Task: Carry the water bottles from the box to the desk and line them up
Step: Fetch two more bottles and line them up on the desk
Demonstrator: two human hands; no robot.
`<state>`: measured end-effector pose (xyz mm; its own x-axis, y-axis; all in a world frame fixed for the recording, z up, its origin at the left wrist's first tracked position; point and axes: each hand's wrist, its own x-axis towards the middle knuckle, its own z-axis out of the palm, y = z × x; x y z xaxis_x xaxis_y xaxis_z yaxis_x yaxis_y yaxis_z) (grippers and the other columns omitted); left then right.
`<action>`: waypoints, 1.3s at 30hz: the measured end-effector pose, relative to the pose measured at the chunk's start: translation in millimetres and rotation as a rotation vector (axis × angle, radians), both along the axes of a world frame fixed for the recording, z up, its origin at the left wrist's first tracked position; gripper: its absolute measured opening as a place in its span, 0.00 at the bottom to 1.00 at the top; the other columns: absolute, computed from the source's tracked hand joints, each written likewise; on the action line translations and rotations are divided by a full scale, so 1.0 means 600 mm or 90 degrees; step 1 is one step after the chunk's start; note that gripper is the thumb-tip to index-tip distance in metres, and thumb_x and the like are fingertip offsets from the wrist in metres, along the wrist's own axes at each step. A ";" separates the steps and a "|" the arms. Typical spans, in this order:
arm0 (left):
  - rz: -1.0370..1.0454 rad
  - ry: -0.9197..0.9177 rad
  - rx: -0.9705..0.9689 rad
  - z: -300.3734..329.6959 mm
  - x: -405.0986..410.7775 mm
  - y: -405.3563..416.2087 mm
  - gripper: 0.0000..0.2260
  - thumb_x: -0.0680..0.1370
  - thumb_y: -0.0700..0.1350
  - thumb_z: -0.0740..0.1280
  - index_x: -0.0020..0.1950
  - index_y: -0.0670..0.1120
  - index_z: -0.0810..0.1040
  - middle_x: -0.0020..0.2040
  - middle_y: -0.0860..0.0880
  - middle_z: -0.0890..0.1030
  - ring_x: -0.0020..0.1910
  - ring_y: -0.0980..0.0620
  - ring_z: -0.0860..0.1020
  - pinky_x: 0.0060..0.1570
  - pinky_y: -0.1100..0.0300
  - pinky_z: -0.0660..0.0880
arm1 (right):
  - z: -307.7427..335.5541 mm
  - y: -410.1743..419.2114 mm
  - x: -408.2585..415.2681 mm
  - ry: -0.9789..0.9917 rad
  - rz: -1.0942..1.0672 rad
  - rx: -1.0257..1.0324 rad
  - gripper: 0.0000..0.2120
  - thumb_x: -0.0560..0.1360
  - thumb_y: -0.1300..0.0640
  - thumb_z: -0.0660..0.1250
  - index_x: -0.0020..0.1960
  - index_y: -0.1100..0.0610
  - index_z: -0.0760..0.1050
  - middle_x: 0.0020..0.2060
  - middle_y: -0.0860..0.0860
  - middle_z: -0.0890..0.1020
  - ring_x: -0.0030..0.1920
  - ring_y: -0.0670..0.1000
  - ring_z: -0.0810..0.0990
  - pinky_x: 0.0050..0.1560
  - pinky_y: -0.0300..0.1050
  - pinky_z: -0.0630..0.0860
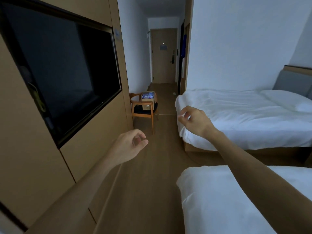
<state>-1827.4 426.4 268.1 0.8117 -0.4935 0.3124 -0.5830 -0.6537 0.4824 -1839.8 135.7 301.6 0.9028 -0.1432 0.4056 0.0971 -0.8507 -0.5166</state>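
A cardboard box [147, 100] stands on a wooden chair [145, 114] far ahead by the left wall. Several water bottles [148, 95] with bluish wrapping show in its open top. My left hand [130, 145] hangs in the air over the floor, well short of the chair, fingers loosely curled with nothing in them. My right hand [194, 121] is raised in front of the far bed's corner, fingers curled and apart, also holding nothing. No desk is in view.
A wood-panelled wall with a dark television [64, 71] runs along the left. Two white beds [244, 115] [236, 200] fill the right. A wooden-floored aisle [152, 174] leads between them to the chair, then a hallway to a door [163, 56].
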 end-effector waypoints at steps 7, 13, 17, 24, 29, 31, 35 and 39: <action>0.035 0.024 0.008 -0.018 0.183 -0.066 0.08 0.77 0.62 0.62 0.52 0.61 0.73 0.46 0.62 0.78 0.40 0.63 0.78 0.40 0.63 0.76 | -0.029 -0.074 0.206 0.025 0.027 -0.004 0.09 0.77 0.42 0.62 0.52 0.46 0.73 0.43 0.41 0.79 0.45 0.45 0.79 0.49 0.50 0.80; 0.038 0.024 -0.004 -0.045 0.375 -0.122 0.08 0.76 0.63 0.62 0.52 0.62 0.73 0.45 0.63 0.78 0.40 0.65 0.77 0.40 0.62 0.76 | -0.059 -0.132 0.392 0.030 0.021 -0.013 0.10 0.77 0.42 0.62 0.53 0.46 0.74 0.44 0.40 0.79 0.45 0.45 0.79 0.49 0.49 0.80; 0.022 0.011 -0.013 -0.051 0.525 -0.165 0.08 0.76 0.62 0.62 0.52 0.62 0.73 0.44 0.63 0.77 0.37 0.64 0.76 0.37 0.63 0.74 | -0.061 -0.172 0.537 0.026 0.001 -0.016 0.10 0.77 0.41 0.63 0.53 0.45 0.74 0.43 0.39 0.78 0.43 0.43 0.77 0.47 0.48 0.80; -0.002 0.013 -0.022 -0.019 0.781 -0.236 0.08 0.77 0.60 0.63 0.53 0.61 0.73 0.43 0.61 0.77 0.34 0.65 0.76 0.33 0.66 0.67 | -0.031 -0.232 0.762 -0.003 -0.024 -0.025 0.06 0.77 0.41 0.63 0.50 0.41 0.70 0.39 0.34 0.73 0.39 0.40 0.76 0.36 0.36 0.72; -0.028 0.020 -0.014 -0.040 0.939 -0.291 0.07 0.77 0.61 0.63 0.52 0.61 0.73 0.43 0.62 0.76 0.37 0.65 0.76 0.35 0.65 0.69 | -0.052 -0.287 0.911 0.022 -0.047 -0.023 0.06 0.78 0.42 0.63 0.50 0.43 0.70 0.39 0.38 0.74 0.38 0.41 0.76 0.37 0.38 0.72; -0.028 0.030 -0.004 -0.053 1.002 -0.313 0.08 0.77 0.62 0.63 0.52 0.62 0.72 0.43 0.63 0.76 0.38 0.66 0.76 0.36 0.62 0.72 | -0.063 -0.311 0.973 0.027 -0.049 -0.021 0.07 0.78 0.42 0.63 0.51 0.44 0.70 0.40 0.40 0.74 0.38 0.41 0.76 0.36 0.37 0.71; -0.036 0.033 0.005 -0.070 1.126 -0.363 0.08 0.77 0.62 0.63 0.53 0.62 0.72 0.43 0.62 0.76 0.37 0.64 0.76 0.38 0.59 0.74 | -0.081 -0.360 1.104 0.030 -0.044 -0.012 0.07 0.78 0.42 0.63 0.51 0.43 0.70 0.41 0.39 0.75 0.38 0.40 0.75 0.35 0.35 0.71; -0.037 0.038 -0.003 -0.073 1.259 -0.423 0.07 0.77 0.59 0.64 0.53 0.60 0.73 0.44 0.61 0.77 0.36 0.63 0.76 0.37 0.61 0.72 | -0.091 -0.413 1.252 0.028 -0.018 0.004 0.08 0.77 0.42 0.64 0.52 0.44 0.71 0.42 0.41 0.77 0.39 0.41 0.77 0.35 0.34 0.71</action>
